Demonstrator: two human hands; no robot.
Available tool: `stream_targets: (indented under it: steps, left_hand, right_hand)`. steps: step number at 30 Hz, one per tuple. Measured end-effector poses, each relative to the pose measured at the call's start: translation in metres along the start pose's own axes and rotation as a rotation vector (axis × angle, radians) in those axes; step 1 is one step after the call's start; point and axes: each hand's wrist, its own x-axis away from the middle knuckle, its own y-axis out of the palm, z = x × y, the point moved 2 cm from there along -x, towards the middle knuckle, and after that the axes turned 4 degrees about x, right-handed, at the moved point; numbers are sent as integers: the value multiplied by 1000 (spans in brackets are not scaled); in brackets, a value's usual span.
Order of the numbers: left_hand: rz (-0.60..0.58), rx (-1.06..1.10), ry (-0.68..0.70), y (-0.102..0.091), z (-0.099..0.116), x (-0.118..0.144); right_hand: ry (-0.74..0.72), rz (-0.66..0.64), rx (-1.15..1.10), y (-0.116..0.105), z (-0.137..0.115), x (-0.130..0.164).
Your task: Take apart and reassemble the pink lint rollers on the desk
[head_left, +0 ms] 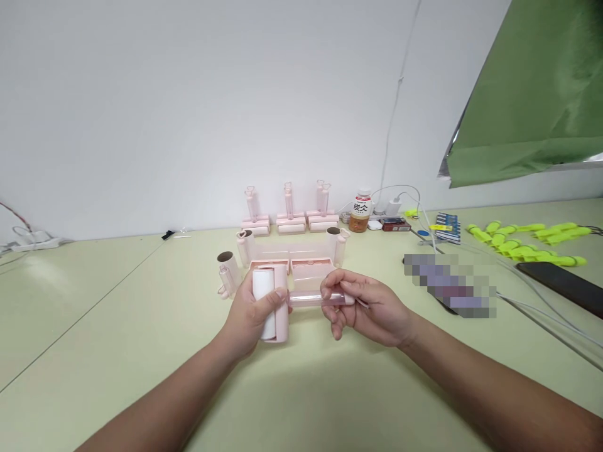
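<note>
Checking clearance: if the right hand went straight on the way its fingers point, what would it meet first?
The right hand points left along the clear pink handle it grips. Straight on, it would likely first meet the pink roller head with its white roll, held in the left hand. Depth looks matched, though one view cannot confirm.

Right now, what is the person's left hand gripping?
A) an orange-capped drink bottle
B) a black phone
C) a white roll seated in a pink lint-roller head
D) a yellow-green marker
C. The left hand wraps around the white roll in its pink holder, while the right hand holds the clear pink handle joined to it; the bottle stands far back by the wall.
</note>
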Motion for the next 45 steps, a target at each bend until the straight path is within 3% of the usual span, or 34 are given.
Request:
stream_targets:
  steps: [10,18,27,45]
  left_hand:
    - [-80,88,-65,-1,2,-4]
    - [-50,53,-37,-2,1,-4]
    - [-110,107,-58,-3,3,-5]
    - [-11,90,-102,4,-7,-2]
  right_hand:
    - [-18,-62,75,6,-6,7]
    - [-54,73,36,6,1,1]
    - [-30,-36,60,7,-3,7]
    - [-42,248,-134,10,8,2]
